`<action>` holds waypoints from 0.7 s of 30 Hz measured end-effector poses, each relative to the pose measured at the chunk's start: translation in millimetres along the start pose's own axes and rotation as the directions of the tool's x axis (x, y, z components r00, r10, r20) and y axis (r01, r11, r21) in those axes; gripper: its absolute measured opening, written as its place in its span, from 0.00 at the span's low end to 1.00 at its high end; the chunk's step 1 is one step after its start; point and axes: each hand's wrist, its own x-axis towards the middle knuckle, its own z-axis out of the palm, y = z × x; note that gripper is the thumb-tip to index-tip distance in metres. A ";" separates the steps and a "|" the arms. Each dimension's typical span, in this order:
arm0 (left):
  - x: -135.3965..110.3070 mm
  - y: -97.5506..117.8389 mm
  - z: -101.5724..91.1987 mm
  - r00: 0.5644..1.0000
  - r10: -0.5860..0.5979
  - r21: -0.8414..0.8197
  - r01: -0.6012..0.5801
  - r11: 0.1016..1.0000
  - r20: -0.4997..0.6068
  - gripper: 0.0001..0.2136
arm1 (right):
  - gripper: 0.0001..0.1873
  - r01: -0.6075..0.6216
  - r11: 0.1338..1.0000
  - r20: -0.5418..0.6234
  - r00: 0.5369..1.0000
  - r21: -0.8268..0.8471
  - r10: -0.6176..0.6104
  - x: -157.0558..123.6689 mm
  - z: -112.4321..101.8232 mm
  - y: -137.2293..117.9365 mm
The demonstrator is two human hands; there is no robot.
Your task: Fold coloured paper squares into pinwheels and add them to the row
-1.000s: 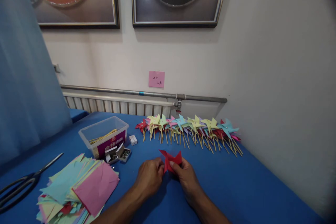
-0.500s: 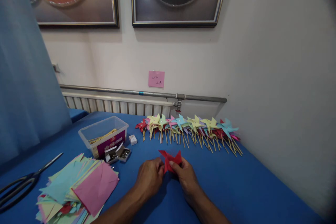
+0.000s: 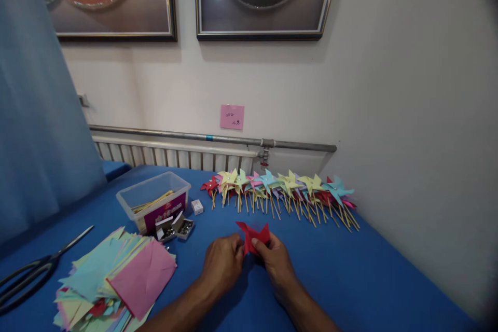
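Lower centre: right hand (image 3: 277,264) pinching red paper (image 3: 252,233), likely keeping folds gathered; left hand (image 3: 222,260) sitting at its left edge, cannot tell whether gripping.

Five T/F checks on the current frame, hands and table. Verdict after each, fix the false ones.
1. The right hand holds a red paper shape. True.
2. The scissors lie inside the plastic tub. False: they lie on the blue table surface, left of the paper pile.
3. A pink sheet lies on top of the paper pile, at its right side. True.
4. The pinwheels are all one colour. False: yellow, light blue, pink and red ones are among them.
5. The plastic tub is open at the top, with thin sticks inside. True.
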 end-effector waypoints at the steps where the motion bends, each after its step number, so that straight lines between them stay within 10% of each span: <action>1: 0.0 0.2 0.0 1.000 -0.002 0.000 0.002 1.000 0.002 0.08 | 0.20 -0.003 1.000 -0.001 1.000 0.002 0.003 0.2 0.0 -0.1; 21: -0.7 3.4 -1.2 1.000 0.007 -0.023 -0.006 1.000 0.004 0.08 | 0.19 0.002 1.000 0.006 1.000 0.029 -0.002 3.0 0.8 -0.9</action>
